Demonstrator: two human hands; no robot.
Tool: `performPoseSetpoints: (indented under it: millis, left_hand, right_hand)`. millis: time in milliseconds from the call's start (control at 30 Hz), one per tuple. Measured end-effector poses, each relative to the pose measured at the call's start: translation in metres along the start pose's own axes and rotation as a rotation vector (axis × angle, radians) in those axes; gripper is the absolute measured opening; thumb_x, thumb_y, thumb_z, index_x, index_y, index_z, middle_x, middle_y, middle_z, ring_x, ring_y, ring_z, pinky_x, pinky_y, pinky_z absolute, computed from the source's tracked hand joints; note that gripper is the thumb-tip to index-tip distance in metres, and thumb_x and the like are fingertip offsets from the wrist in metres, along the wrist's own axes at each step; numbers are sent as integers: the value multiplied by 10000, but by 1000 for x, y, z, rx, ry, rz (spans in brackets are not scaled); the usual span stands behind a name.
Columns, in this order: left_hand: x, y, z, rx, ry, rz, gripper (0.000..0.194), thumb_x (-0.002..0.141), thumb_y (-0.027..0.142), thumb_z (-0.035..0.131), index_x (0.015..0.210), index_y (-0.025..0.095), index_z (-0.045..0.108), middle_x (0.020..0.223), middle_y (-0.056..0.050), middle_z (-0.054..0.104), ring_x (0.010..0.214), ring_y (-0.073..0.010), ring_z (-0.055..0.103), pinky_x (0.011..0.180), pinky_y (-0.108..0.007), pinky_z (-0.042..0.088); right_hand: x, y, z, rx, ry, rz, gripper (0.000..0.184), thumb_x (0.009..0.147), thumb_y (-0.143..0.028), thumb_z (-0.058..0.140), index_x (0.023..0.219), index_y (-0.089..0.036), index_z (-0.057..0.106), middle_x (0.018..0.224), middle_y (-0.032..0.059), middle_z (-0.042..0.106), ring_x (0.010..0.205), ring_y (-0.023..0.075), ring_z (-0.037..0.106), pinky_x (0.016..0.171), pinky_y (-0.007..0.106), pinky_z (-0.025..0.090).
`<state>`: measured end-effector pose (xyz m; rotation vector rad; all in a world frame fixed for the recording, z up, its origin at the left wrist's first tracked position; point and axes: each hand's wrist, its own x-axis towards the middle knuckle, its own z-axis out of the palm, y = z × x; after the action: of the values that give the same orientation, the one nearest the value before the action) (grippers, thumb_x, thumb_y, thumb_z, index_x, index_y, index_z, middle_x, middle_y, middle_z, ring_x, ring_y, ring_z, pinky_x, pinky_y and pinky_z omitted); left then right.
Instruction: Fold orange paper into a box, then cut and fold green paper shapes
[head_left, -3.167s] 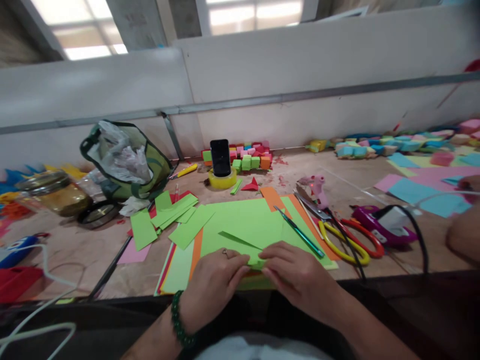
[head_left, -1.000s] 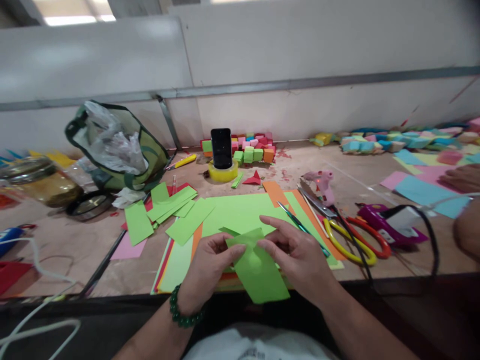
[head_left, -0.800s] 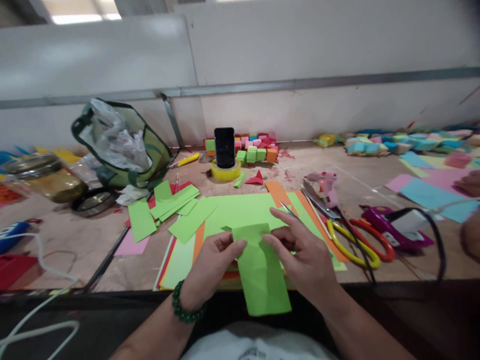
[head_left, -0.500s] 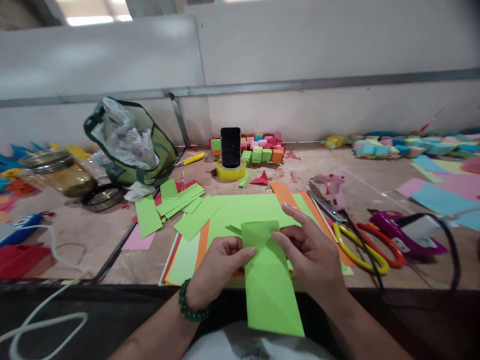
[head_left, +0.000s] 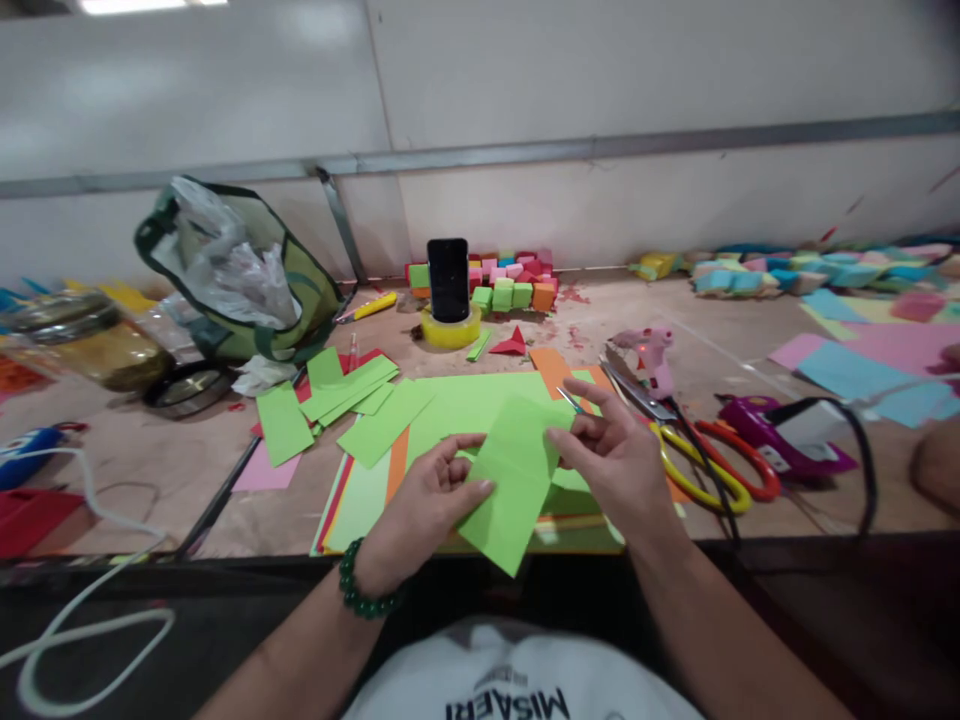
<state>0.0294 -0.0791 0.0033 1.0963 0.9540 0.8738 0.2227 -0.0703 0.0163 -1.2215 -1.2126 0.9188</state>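
Note:
Between my two hands is a creased sheet of light green paper, tilted over the front edge of the table. My left hand, with a green bead bracelet at the wrist, pinches its left side between thumb and fingers. At the upper right of the sheet, my right hand grips it with the thumb on top. A thin, pointed, shiny item sticks out by the right index finger; its kind is unclear. Beneath lies a stack of coloured paper, with cut green strips to its left.
Scissors, a pink glue gun and a purple device lie to the right. Behind stands a phone in a yellow tape roll. A bag leans at left. Another person's hand shows at the right edge.
The green paper has turned, its lower end swinging up and left, and less of it hangs over the edge. The pointed item now shows by my right fingers. The view has shifted slightly.

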Motion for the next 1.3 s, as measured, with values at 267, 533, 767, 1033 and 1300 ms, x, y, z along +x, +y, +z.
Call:
performPoseSetpoints:
  millis: [267,533,767,1033,1300]
  left_hand:
    - [10,0,-11,905,157,248,670,826,152,528,1443,173,268,835,-15,583,766,-168,547,740,-302,444]
    - [13,-11,-1,1478,-13,575,464,841,37,424,1283,160,496,1157,-155,542,1009,-252,518,860,-417,469]
    - [12,-9,-2,1428,-265,602,389,863,13,379,1157,184,566,963,-82,569,911,-207,517,830,-341,485]
    - [-4,-6,9,1418,-190,534,385,887,235,458,1245,118,536,1215,-176,532,1093,-288,473,960,-462,423]
    - [-6,-19,9,1353,-78,499,645,818,604,522,1277,152,551,1339,-207,477,1135,-347,442,934,-515,430]
  right_hand:
    - [6,17,-7,-520,-148,-39,471,732,-239,583,1192,-145,539,546,-99,373,501,107,455,525,238,414]
    - [4,25,-9,-793,-225,-81,461,792,-234,520,1243,-142,498,601,-41,557,595,155,560,596,256,393]
    - [2,30,-10,-858,-279,-98,451,828,-227,499,1270,-141,467,658,-13,579,588,157,560,560,245,385]
    - [3,30,-14,-1004,-282,-96,433,829,-265,559,1239,-145,490,734,17,616,612,167,579,566,259,384]
    - [23,2,-12,-1235,-528,-106,118,819,-237,571,782,-203,678,744,53,664,681,171,594,593,259,370]
